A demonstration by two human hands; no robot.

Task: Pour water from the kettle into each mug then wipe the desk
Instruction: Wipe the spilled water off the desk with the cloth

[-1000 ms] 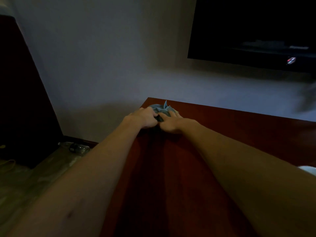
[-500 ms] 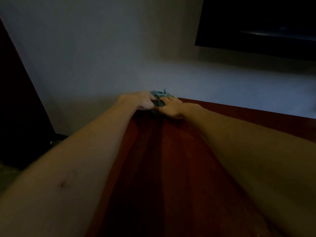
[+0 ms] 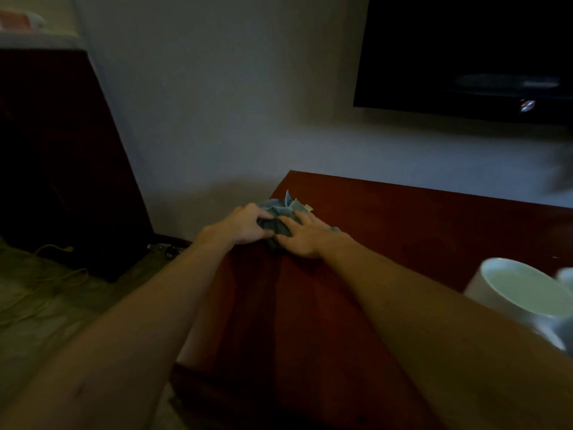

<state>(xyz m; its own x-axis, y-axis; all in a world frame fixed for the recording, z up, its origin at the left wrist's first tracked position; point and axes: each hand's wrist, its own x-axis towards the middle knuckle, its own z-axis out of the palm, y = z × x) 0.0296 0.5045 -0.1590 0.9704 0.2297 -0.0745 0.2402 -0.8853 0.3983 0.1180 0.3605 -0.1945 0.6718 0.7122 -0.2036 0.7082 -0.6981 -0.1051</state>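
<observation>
Blue-grey cloth (image 3: 280, 212), crumpled, on the far left corner of the red-brown wooden worktop (image 3: 403, 218), close to the edge. Left hand (image 3: 245, 226) on the cloth's left side, fingers curled into the fabric and gripping it. Right hand (image 3: 305, 235) laid flat over the cloth's right side, fingers straight and spread, pressing down, nothing pinched. White mug (image 3: 521, 293) at the right border, well apart from the cloth, partly behind the right forearm; pale inside, contents unclear. Dark screen (image 3: 465, 51) on the wall above. Cables (image 3: 55, 265) on the floor at left.
</observation>
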